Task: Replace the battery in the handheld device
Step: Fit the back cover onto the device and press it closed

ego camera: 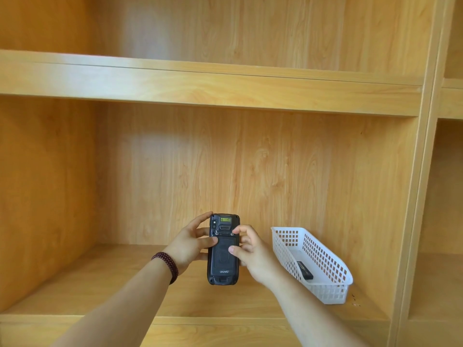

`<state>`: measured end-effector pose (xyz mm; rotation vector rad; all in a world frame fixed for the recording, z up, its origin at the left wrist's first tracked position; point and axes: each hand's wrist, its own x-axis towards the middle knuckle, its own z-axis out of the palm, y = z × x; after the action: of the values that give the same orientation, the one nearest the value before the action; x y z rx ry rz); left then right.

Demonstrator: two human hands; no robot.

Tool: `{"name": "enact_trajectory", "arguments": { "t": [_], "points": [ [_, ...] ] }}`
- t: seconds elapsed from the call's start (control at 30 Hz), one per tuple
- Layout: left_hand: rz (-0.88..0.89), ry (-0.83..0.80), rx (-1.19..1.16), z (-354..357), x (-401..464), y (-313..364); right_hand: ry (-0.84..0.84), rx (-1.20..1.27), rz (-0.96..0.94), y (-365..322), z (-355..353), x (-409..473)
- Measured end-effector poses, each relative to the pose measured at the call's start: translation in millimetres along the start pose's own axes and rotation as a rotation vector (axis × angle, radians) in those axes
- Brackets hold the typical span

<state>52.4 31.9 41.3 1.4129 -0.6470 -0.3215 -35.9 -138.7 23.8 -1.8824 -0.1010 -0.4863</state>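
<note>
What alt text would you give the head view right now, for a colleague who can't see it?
Both hands, left and right, hold a black handheld device upright with its back cover facing the camera, the right fingertips at a latch near the top. To the right, on the wooden shelf, a white basket holds a small dark battery-like block.

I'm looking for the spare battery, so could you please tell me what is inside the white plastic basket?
Inside the white perforated plastic basket lies one small black rectangular block, possibly a battery, on its floor. The basket's near wall hides part of the floor.
</note>
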Motion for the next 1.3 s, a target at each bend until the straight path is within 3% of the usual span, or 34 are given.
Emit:
{"name": "enact_trajectory", "arguments": {
  "t": [0.33,1.03,1.3],
  "points": [
    [-0.007,-0.018,0.006,3,4,0,-0.068,-0.065,0.016,-4,-15,13],
    [0.029,0.045,-0.085,9,11,-6,0.050,0.030,0.091,6,-11,25],
    [0.093,0.014,0.037,8,16,-5,0.062,0.315,0.135,9,-15,20]
  ]
}}
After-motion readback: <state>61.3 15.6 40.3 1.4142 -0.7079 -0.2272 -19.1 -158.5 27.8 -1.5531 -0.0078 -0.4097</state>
